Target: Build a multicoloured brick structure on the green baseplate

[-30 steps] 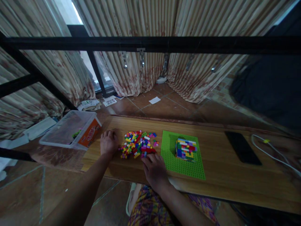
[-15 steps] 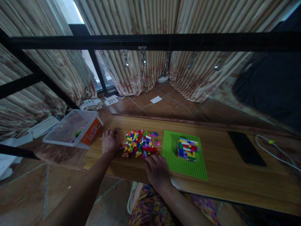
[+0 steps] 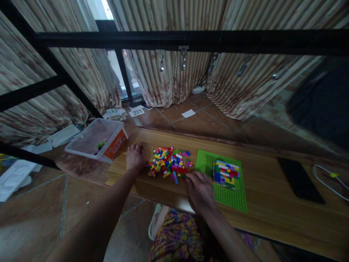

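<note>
A loose pile of small coloured toy bricks [image 3: 167, 163] lies on the wooden board. My left hand [image 3: 135, 156] rests on the board just left of the pile, its fingers loosely bent and apart, with nothing seen in them. At the pile's right front edge is my right hand [image 3: 201, 189], thumb and fingertips pinched together; whatever they hold is too small to make out. A long blue brick [image 3: 175, 178] lies just left of those fingertips. Beyond that hand, a green baseplate [image 3: 231, 202] carries a block-shaped build of multicoloured bricks [image 3: 225, 174].
A clear plastic tub [image 3: 92, 136] with an orange label stands left of the board, with some green pieces inside. A black phone-like slab [image 3: 300, 180] and a white cable [image 3: 323, 182] lie at the right. A black metal rail [image 3: 174, 40] crosses in front of the curtains.
My right hand has moved slightly right along the pile's front edge and its fingertips have drawn together, uncovering the long blue brick. My left hand stays beside the pile. The whole view has shifted.
</note>
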`<state>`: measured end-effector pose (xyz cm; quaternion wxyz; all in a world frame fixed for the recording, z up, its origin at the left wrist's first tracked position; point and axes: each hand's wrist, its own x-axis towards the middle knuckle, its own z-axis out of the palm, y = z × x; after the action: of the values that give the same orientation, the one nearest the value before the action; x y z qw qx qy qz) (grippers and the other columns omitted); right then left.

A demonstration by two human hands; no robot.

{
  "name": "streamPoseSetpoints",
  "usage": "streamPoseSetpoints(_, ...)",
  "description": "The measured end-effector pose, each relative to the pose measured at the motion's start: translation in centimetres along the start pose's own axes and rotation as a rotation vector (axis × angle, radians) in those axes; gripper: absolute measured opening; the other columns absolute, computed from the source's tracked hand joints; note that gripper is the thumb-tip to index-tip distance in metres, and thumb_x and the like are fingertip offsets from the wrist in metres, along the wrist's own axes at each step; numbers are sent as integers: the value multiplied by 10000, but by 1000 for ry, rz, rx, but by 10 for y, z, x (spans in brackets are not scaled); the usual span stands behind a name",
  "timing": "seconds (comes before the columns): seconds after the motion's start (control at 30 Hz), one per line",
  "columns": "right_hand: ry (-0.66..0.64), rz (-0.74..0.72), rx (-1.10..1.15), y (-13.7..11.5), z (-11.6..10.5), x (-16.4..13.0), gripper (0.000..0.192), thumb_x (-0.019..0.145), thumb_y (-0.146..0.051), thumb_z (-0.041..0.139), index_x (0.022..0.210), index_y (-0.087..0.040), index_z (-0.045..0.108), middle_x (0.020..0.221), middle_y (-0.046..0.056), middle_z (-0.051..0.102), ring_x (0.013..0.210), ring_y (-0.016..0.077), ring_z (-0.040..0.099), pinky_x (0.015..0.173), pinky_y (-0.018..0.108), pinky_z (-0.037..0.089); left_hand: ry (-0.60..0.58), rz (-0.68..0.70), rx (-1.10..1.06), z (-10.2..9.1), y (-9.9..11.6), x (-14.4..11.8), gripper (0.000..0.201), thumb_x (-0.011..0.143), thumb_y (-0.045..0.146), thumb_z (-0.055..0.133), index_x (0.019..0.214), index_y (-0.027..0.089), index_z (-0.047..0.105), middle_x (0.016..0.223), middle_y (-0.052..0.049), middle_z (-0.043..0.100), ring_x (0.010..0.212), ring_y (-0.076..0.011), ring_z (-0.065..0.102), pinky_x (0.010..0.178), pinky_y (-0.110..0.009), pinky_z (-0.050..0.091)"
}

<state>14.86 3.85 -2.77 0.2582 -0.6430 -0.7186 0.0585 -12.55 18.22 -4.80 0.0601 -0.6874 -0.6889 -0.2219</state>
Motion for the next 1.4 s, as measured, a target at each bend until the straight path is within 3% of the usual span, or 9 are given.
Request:
streamPoseSetpoints(0.37, -74, 59, 17, -4, 4, 2, 187, 883, -170, 562, 961, -250, 712, 1010, 45, 662, 956, 223, 567, 852, 361, 420, -6, -23, -30, -1, 1, -1, 268, 841, 210, 421, 987, 147, 636, 1038, -148, 611, 1005, -291, 525, 917, -429, 403)
streamPoseSetpoints(0.6, 29, 48, 95, -1, 4, -2, 180, 887, -173, 550, 905, -239, 716, 999, 44, 650, 943, 208, 565, 861, 357, 434, 4, 18, 5, 1, -3, 1, 272, 830, 214, 426, 990, 137, 631, 1041, -156, 619, 1000, -298, 530, 909, -436, 411)
streamPoseSetpoints(0.8, 148, 14, 128, 7, -18, -10, 164, 901, -211, 542, 919, -229, 703, 997, 55, 640, 949, 209, 573, 857, 364, 454, 9, 32, 21, 0, -3, 2, 295, 832, 230, 412, 993, 128, 637, 1029, -159, 634, 987, -303, 538, 911, -435, 417)
streamPoseSetpoints(0.93, 253, -6, 117, 26, -43, -12, 156, 911, -241, 546, 951, -227, 696, 1004, 60, 638, 931, 196, 586, 835, 349, 474, 9, 22, 37, 0, -3, 2, 292, 824, 229, 413, 979, 138, 644, 1024, -153, 636, 979, -305, 540, 897, -441, 424)
streamPoseSetpoints(1.13, 359, 63, 13, 84, -72, -9, 221, 917, -358, 540, 961, -224, 710, 1025, 77, 653, 973, 225, 590, 879, 396, 473, 1, 24, 44, -1, -3, 2, 294, 827, 237, 405, 973, 138, 640, 1038, -160, 629, 992, -308, 532, 902, -446, 415)
streamPoseSetpoints(1.23, 346, 65, -28, 104, -75, -4, 275, 923, -394, 518, 953, -213, 723, 1002, 88, 655, 949, 233, 587, 855, 397, 472, -11, 2, 44, -1, -3, 3, 305, 828, 244, 402, 984, 130, 639, 1055, -169, 622, 995, -310, 527, 897, -441, 413)
streamPoseSetpoints(1.4, 296, 62, -91, 115, -70, 1, 320, 937, -406, 482, 925, -219, 742, 1019, 95, 655, 950, 239, 573, 852, 397, 459, -22, 5, 48, -3, -2, 3, 323, 825, 246, 399, 1005, 120, 635, 1075, -172, 622, 1000, -310, 519, 905, -429, 404)
